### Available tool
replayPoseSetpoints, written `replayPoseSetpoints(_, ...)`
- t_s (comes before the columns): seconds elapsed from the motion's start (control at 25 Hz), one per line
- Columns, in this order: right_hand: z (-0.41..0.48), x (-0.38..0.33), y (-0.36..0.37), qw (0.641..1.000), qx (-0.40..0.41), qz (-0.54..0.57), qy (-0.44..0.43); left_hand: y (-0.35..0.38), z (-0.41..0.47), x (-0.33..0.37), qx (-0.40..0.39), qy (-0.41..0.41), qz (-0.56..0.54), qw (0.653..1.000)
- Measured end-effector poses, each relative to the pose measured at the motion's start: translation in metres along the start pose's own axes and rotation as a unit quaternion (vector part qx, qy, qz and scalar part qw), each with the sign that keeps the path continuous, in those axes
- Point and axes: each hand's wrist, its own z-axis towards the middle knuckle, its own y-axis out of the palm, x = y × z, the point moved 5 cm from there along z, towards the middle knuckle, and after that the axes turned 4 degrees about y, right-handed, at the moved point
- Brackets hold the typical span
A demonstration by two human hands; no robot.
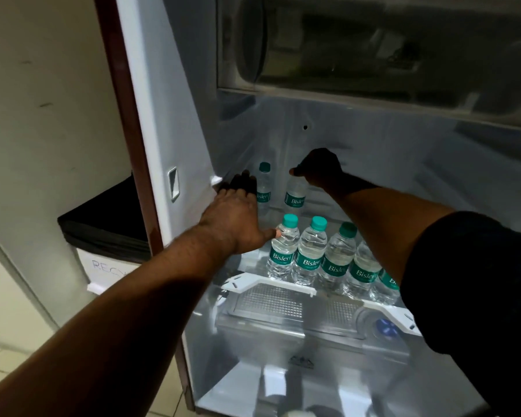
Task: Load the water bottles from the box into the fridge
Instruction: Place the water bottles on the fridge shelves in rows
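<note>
Item: Bisleri water bottles on the fridge shelf [278, 285].

- **Position:** front row [340, 254] has five in view, upright and close-packed; two more stand behind.
- **Right hand [321, 170]:** fingers curled over the top of the rear-right bottle [295, 195], gripping it.
- **Left hand [235, 212]:** fingers straight, holding nothing, just beside the rear-left bottle [263, 188]; thumb at the front-left bottle [283, 251].
- **Risk:** a forearm dragged across the front row could clip a cap and topple neighbouring bottles in turn.
- **Obscured:** rear-right cap; fifth front bottle, behind the right arm; both hands, in shadow; box, out of view.
</note>
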Motion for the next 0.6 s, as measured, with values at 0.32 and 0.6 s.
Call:
replayPoseSetpoints(0.32,0.023,-0.016,0.031,0.998,-0.023,-0.056,-0.005,0.001,0.000,0.000,-0.015,-0.018,-0.044,0.999)
replayPoseSetpoints(0.6,0.031,-0.015,0.041,0.998,-0.056,-0.008,0.009,0.002,0.001,0.002,-0.029,-0.014,-0.036,0.999)
